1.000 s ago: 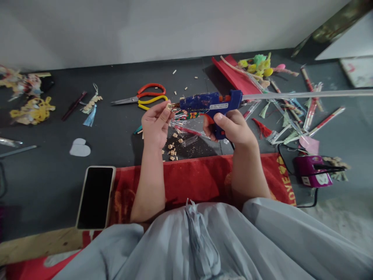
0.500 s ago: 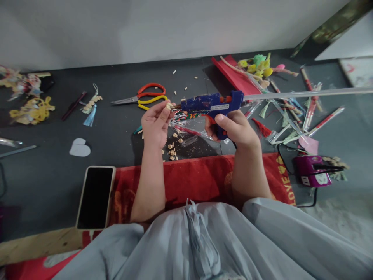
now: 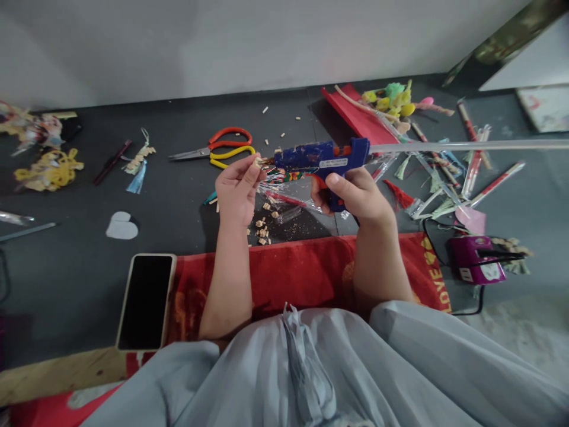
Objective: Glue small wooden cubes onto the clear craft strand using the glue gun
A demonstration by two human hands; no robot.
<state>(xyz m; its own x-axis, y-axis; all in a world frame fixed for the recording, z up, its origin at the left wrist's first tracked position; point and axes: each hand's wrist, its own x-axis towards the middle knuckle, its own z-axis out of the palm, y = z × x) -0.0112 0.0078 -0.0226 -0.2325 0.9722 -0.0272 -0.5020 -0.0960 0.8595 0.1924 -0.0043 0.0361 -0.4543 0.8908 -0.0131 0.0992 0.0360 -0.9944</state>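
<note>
My right hand (image 3: 351,193) is wrapped round the handle of a blue glue gun (image 3: 306,156), fingers at its orange trigger. A long clear glue stick (image 3: 444,145) runs out of the gun's back end to the right. Between thumb and fingers, my left hand (image 3: 237,187) pinches a small pale wooden piece (image 3: 258,162), mostly hidden by the fingertips. The gun's nozzle (image 3: 268,161) is right at this piece; whether they touch I cannot tell. Several small wooden bits (image 3: 262,228) lie on the dark table below, beside thin white sticks (image 3: 275,177) partly behind my left hand.
Scissors (image 3: 222,148) with red and yellow handles lie behind my left hand. A phone (image 3: 146,301) rests at the left of the red towel (image 3: 302,270). Tassels, wrapped sticks (image 3: 475,166) and a purple box (image 3: 475,260) with a black cord lie at right.
The glue gun and my right hand have shifted very slightly left, bringing the nozzle closer to the wooden piece. My left hand stays almost still.
</note>
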